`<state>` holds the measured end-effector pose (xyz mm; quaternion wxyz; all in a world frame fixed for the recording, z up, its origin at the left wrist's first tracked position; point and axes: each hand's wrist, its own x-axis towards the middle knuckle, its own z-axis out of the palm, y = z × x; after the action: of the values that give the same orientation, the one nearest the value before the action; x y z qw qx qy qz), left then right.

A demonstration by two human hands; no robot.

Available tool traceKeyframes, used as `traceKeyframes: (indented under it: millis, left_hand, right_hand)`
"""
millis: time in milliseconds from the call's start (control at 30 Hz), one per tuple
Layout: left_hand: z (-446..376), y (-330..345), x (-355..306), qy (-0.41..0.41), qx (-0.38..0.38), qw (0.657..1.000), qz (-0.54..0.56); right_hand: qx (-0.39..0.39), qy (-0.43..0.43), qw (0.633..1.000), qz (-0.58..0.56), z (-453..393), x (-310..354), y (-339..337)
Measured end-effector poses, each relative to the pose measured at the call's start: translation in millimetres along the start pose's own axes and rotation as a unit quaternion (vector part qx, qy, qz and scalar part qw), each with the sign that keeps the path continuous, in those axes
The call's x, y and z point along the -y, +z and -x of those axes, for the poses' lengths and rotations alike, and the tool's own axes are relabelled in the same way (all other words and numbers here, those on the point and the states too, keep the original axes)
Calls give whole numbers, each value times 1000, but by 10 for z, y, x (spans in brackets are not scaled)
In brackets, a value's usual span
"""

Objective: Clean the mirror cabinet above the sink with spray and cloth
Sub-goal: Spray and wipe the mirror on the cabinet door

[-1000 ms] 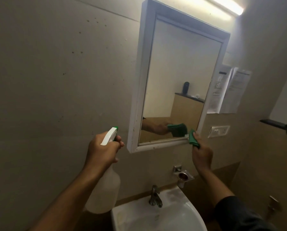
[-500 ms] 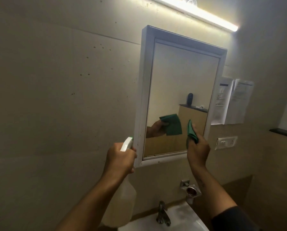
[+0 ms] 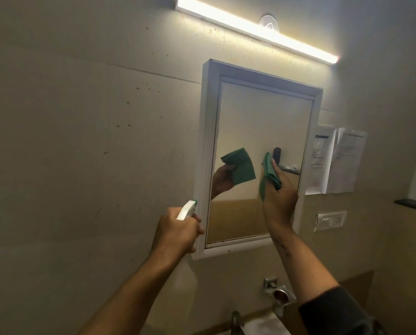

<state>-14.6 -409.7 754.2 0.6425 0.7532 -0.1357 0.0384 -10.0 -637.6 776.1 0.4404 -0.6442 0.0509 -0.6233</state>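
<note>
Cloth (image 3: 270,176) pinched in right hand (image 3: 278,201) on mirror (image 3: 257,122); left hand (image 3: 175,232) grips half-hidden spray bottle (image 3: 186,210).

R hand (image 3: 278,199) holds green cloth (image 3: 270,176) on mirror (image 3: 262,117), L hand (image 3: 176,232) grips spray bottle (image 3: 186,274), maybe translucent

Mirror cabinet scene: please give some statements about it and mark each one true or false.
1. The right hand holds a green cloth against the mirror. True.
2. The left hand holds a sponge. False: it grips a spray bottle.
3. The light above the mirror is on. True.
4. The papers hang left of the mirror. False: they hang on its right.
5. The cloth is red. False: it is green.
</note>
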Motion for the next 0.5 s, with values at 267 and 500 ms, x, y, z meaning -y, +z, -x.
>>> traceKeyframes:
  millis: [267, 500]
  left_hand:
    - [-153, -72, -423, 51, -15, 999, -4]
    - [-328, -121, -875, 96, -42, 994, -10]
  right_hand:
    - [5, -38, 999, -6, -135, 177, 114]
    - [17, -33, 999, -37, -243, 328, 175]
